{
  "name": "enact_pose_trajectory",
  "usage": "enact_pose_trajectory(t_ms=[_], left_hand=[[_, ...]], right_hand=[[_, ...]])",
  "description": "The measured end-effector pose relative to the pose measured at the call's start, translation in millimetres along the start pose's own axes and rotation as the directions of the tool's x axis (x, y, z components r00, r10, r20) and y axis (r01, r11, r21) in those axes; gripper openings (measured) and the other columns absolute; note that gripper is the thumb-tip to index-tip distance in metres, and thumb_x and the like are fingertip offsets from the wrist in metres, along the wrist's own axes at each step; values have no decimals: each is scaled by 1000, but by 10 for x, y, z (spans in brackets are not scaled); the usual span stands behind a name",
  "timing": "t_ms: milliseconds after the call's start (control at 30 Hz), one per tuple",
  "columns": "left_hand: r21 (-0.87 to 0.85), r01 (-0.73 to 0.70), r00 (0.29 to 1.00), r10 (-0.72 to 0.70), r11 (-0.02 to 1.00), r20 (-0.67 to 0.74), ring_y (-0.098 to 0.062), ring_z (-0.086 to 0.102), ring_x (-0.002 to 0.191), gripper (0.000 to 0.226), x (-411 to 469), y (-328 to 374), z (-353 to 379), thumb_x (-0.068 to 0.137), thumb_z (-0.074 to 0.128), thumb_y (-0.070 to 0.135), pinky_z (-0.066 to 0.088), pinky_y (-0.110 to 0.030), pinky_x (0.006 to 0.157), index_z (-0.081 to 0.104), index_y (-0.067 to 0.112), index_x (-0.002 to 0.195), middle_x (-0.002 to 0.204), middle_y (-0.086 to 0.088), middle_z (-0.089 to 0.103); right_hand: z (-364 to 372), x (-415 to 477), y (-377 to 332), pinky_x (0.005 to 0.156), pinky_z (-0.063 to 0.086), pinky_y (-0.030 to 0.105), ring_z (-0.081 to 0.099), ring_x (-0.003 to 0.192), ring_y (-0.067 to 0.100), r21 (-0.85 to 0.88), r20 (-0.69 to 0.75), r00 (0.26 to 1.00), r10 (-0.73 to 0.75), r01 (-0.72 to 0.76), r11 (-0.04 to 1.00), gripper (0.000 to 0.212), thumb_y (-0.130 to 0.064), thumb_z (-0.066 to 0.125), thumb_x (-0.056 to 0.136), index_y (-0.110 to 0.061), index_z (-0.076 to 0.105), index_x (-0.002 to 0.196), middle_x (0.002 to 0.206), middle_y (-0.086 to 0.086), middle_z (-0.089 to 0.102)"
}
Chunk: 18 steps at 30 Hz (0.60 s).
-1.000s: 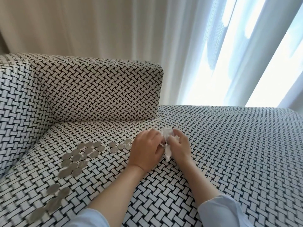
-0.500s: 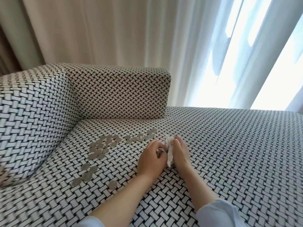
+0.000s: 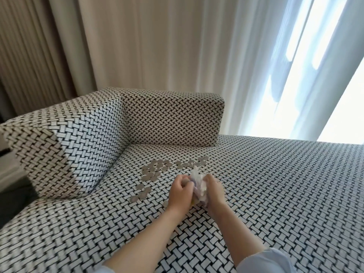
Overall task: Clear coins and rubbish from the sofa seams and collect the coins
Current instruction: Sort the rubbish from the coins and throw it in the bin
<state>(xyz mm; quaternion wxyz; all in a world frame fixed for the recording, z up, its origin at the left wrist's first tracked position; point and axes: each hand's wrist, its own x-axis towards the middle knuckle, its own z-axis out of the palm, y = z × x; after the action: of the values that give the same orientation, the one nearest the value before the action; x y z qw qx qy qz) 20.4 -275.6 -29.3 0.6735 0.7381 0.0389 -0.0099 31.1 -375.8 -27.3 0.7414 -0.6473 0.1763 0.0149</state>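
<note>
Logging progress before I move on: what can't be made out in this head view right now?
- Contents of the crumpled tissue: wrapped between left hand and right hand.
- Coin: partly behind the left wrist.
- Coins: too small to tell value.
- Seam under the backrest: in shadow.

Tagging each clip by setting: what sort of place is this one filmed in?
Most likely a home living room or lounge. A large sofa in black-and-white woven fabric fills the view, with full-length curtains behind it and a bright window beside them. Loose coins lie on the seat.
</note>
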Motion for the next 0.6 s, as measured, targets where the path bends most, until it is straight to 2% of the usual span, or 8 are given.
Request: enact_pose_trajectory(t_ms=[67, 167, 300, 400, 433, 533, 600], left_hand=[[-17, -17, 1000, 17, 1000, -14, -18, 66, 79, 12, -62, 62, -116, 87, 51, 10, 59, -33, 68, 57, 18, 94, 93, -6, 66], [-67, -37, 996, 31, 997, -83, -16, 65, 77, 10, -148, 170, -322, 88, 50, 13, 56, -29, 65, 57, 16, 95, 90, -5, 66], [-179, -55, 977, 16, 982, -211, -21, 58, 74, 14, -329, 293, -835, 88, 49, 14, 58, -42, 71, 57, 5, 96, 79, -7, 61], [-230, -90, 956, 19, 969, -291, -18, 59, 68, 14, -428, 356, -1178, 87, 50, 11, 56, -29, 56, 57, 2, 94, 74, -6, 61], [-227, -105, 943, 24, 968, -332, -18, 59, 67, 12, -483, 368, -1355, 87, 50, 12, 55, -29, 56, 57, 4, 92, 73, -6, 61], [-234, -141, 895, 23, 962, -446, -22, 60, 72, 7, -684, 338, -1936, 86, 51, 12, 57, -41, 68, 57, 10, 88, 75, -8, 60], [-207, -153, 849, 21, 966, -528, -29, 61, 81, 11, -834, 283, -2305, 86, 52, 12, 55, -50, 77, 58, 8, 95, 79, -9, 58]], right_hand=[[130, -119, -13, 43, 35, 21, 44, 51, 13, 85, 19, 1000, 14, -15, 996, 25, -20, 43, 98, -3, 57, 87, 71, 8, 59], [368, -270, -62, 46, 33, 22, 42, 53, 13, 155, 68, 998, 15, -26, 988, 23, -18, 43, 96, -4, 56, 85, 69, 6, 55], [852, -562, -150, 47, 27, 26, 39, 53, 15, 137, 144, 989, 18, -38, 990, 16, -19, 44, 90, -7, 54, 87, 71, 8, 50], [1187, -720, -182, 47, 27, 27, 40, 52, 15, 181, 219, 976, 4, -45, 982, 16, -18, 43, 90, -8, 53, 82, 69, 7, 51], [1356, -811, -178, 46, 29, 26, 42, 52, 15, 183, 252, 968, 6, -53, 982, 17, -18, 44, 90, -8, 53, 79, 68, 7, 51], [1911, -1099, -92, 43, 33, 27, 45, 51, 16, 159, 335, 942, 36, -94, 983, 19, -16, 46, 89, -10, 54, 73, 63, 6, 54], [2275, -1289, -3, 45, 33, 28, 47, 52, 17, 110, 402, 914, 60, -113, 987, 18, -17, 45, 89, -9, 56, 76, 66, 8, 55]])
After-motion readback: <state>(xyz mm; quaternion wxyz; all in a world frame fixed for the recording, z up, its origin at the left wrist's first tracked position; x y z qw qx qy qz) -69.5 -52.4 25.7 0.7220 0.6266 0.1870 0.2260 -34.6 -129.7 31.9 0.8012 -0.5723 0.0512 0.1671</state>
